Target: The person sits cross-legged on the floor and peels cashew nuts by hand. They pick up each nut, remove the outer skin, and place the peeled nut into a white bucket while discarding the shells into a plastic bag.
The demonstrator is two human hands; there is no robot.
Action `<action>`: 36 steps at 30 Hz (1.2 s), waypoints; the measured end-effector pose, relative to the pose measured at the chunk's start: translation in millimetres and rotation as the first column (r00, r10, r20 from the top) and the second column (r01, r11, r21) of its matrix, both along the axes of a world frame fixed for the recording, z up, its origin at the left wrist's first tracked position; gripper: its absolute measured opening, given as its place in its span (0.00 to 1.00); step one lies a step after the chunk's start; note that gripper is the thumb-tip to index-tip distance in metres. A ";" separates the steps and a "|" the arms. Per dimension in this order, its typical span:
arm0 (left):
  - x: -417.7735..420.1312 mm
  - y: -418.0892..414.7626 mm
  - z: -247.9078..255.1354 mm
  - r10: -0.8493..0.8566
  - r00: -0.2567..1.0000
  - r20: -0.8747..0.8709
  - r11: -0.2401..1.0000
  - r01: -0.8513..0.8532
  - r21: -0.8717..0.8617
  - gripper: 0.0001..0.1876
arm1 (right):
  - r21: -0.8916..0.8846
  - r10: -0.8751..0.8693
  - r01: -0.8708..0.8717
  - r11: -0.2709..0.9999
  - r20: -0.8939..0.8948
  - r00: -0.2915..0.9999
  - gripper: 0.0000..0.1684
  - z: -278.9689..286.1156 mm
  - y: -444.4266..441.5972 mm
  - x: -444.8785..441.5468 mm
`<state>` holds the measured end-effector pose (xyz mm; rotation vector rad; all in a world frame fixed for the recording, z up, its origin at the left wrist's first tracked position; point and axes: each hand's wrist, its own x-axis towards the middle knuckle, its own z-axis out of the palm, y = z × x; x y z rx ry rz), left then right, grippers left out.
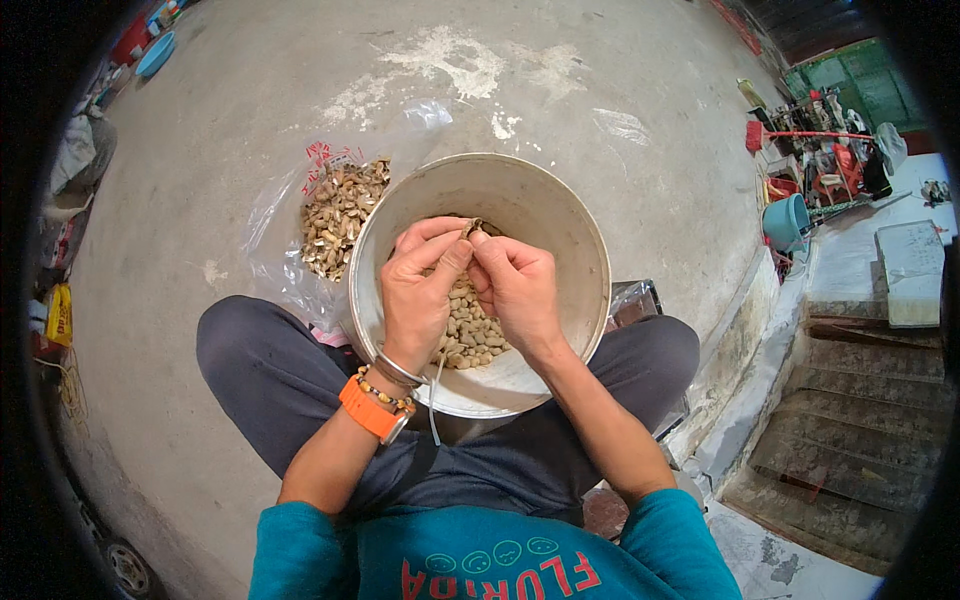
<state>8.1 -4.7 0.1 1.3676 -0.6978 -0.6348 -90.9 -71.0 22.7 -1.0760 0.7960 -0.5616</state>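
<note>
A large white bucket (592,330) stands between the knees, with unshelled peanuts (471,330) lying inside it. Over its opening, my left hand (421,289) and my right hand (517,289) meet, pinching one peanut pod (471,227) between the fingertips. An orange watch, bracelets and a bangle are on the left wrist. Touching the bucket's left side is a clear plastic bag (274,232) that holds a heap of peanut shells (341,217). Part of the bucket's contents is hidden behind the hands.
Concrete steps (847,420) descend at the right. Farther up on that side are a light blue bucket (784,223), a red broom (756,136) and a crowded shoe rack (832,150). A blue basin (156,54) and sacks line the left edge.
</note>
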 end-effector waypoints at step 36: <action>22.0 7.7 18.9 -0.105 0.816 0.568 0.994 0.096 0.047 0.10 | 0.124 0.071 -0.082 0.989 0.091 0.993 0.17 -8.0 -5.6 -5.5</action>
